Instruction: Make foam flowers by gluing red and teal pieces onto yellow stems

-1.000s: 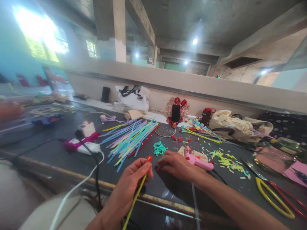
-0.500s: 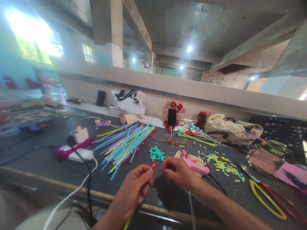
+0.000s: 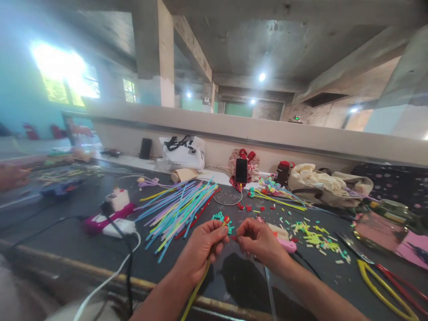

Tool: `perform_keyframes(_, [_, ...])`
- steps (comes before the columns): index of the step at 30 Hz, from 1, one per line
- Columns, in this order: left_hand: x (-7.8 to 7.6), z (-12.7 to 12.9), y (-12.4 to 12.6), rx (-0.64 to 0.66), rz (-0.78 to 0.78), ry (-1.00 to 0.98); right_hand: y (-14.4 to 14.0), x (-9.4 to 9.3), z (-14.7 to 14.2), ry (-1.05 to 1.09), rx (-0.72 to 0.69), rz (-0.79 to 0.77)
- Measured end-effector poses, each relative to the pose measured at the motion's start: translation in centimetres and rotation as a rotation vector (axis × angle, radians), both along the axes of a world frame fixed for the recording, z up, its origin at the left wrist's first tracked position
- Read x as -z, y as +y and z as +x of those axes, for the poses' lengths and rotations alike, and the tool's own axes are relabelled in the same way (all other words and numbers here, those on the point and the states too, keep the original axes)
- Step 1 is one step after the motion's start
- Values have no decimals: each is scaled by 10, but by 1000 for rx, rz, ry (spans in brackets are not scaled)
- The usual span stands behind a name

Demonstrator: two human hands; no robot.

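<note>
My left hand is closed in a pinch on a yellow pipe cleaner, which slants down toward the table's front edge. A small red tip sits at its upper end, just above my thumb. My right hand is closed close beside it, thumb and fingers pinching a small red piece that is mostly hidden. Partly covered by my right hand lies a pink glue gun. Short teal pieces lie behind my left fingertips.
Long coloured pipe cleaners are piled left of centre. A power strip with cables stands further left. Yellow cut pieces and scissors lie right. A phone leans at the back. Another person's hand shows at far left.
Both hands have risen slightly, and the red tip now overlaps the teal pieces. The view has shifted a little. Another person's hand shows more clearly at the left edge.
</note>
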State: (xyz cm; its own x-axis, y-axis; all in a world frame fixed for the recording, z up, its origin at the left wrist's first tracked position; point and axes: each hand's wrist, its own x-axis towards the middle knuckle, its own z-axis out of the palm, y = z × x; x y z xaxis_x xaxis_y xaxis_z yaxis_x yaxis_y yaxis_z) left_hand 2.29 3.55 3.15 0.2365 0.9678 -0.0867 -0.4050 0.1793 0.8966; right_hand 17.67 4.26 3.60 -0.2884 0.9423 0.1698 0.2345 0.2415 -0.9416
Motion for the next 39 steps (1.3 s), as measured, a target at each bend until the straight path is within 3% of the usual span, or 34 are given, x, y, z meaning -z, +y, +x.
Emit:
perform_keyframes(14, [12, 0, -5, 57, -76, -27, 5, 8, -10, 50, -81, -5])
perform_keyframes(24, [17, 0, -3, -74, 10, 183, 1, 3, -13, -38, -58, 165])
perform_keyframes(28, [21, 0, -2, -52, -7, 189, -8, -3, -9, -116, -24, 214])
perform_keyframes(30, [26, -2, 1, -94, -42, 189, -13, -10, 7, -217, 23, 252])
perform_keyframes(32, [32, -5, 5, -120, -61, 185, -24, -17, 38, -445, 177, 294])
perform_keyframes(33, [35, -6, 6, -121, -65, 189, -30, -20, 59, -625, 309, 269])
perform_keyframes(36, [40, -7, 8, -77, -80, 192, -51, -23, 136, -801, 542, 206])
perform_keyframes(39, [38, -4, 7, -69, -91, 184, -71, -13, 210, -996, 803, 128])
